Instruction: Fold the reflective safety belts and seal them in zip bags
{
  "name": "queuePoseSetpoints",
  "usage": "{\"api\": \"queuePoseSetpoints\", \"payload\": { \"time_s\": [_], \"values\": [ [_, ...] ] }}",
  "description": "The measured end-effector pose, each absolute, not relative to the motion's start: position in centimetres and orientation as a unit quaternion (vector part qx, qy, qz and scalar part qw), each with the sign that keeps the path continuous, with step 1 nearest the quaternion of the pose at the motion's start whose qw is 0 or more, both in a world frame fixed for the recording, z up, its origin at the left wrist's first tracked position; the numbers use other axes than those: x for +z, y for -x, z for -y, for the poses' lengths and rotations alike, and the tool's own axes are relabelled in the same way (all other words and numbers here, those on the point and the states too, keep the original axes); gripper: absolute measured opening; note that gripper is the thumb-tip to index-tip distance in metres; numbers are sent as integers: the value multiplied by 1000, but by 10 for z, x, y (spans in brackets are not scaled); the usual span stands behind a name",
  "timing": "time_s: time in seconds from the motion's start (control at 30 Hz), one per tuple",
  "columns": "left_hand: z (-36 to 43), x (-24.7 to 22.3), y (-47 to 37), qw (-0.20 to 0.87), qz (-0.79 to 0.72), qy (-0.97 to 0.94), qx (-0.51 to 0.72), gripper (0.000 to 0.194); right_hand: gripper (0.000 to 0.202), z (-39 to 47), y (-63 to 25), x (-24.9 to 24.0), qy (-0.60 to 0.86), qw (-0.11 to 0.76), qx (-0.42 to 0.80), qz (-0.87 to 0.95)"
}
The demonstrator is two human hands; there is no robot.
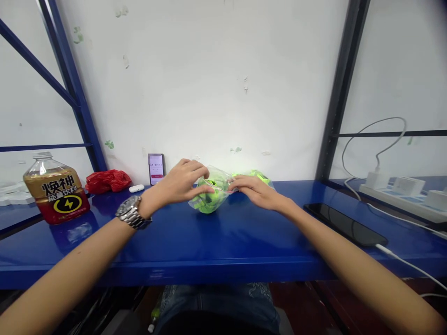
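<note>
A clear plastic bag point(218, 197) with bright green contents stands over the blue shelf, in front of the wall. My left hand point(183, 180) is at the bag's upper left, its thumb and curled fingers holding the mouth. On the opposite side my right hand point(256, 190) pinches the bag's rim between thumb and fingertips. What exactly the green contents are cannot be made out through the film. Behind my right hand lies another bright green item point(261, 177), partly hidden.
On the left are a large drink bottle point(57, 190), a red plastic bag point(108, 180), a white earbud case point(136, 188) and a phone showing a timer point(157, 168). A black phone point(345, 223) on a cable and a power strip point(405, 197) lie right on the blue shelf point(223, 246).
</note>
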State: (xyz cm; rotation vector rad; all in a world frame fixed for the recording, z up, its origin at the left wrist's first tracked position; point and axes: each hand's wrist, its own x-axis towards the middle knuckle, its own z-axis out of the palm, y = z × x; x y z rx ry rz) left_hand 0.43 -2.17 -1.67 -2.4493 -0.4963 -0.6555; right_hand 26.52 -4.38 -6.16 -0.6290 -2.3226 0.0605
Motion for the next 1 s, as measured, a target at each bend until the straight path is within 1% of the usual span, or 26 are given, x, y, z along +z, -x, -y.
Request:
{"api": "queuePoseSetpoints", "payload": {
  "time_s": [0.07, 0.17, 0.3, 0.37, 0.43, 0.53, 0.63, 0.73, 0.8, 0.9, 1.0],
  "values": [
    [25, -2, 3, 251, 195, 920, -230, 35, 34, 43, -270, -58, 246, 366, 43, 896],
    [27, 14, 7, 202, 195, 936, -213, 31, 32, 46, -273, -49, 268, 351, 58, 895],
    [27, 23, 6, 179, 216, 937, -208, 29, 24, 51, -268, -38, 274, 325, 4, 905],
    [26, 26, 6, 179, 235, 933, -204, 27, 20, 49, -264, -34, 257, 334, -12, 907],
    [25, 29, 6, 173, 252, 931, -201, 27, 18, 45, -261, -33, 248, 360, 7, 899],
    [22, 33, 11, 150, 274, 925, -218, 29, 20, 37, -263, -31, 260, 412, 47, 872],
    [18, 32, 14, 94, 293, 917, -254, 32, 24, 33, -267, -28, 272, 445, 73, 850],
    [15, 26, 14, 42, 288, 918, -271, 36, 27, 38, -267, -24, 268, 447, 112, 846],
    [13, 22, 11, 31, 278, 921, -272, 36, 27, 43, -265, -20, 262, 444, 124, 848],
    [11, 20, 7, 34, 265, 926, -268, 33, 27, 49, -263, -13, 259, 444, 114, 850],
    [9, 21, 4, 39, 252, 933, -254, 28, 29, 52, -265, -7, 270, 436, 80, 855]
  ]
}}
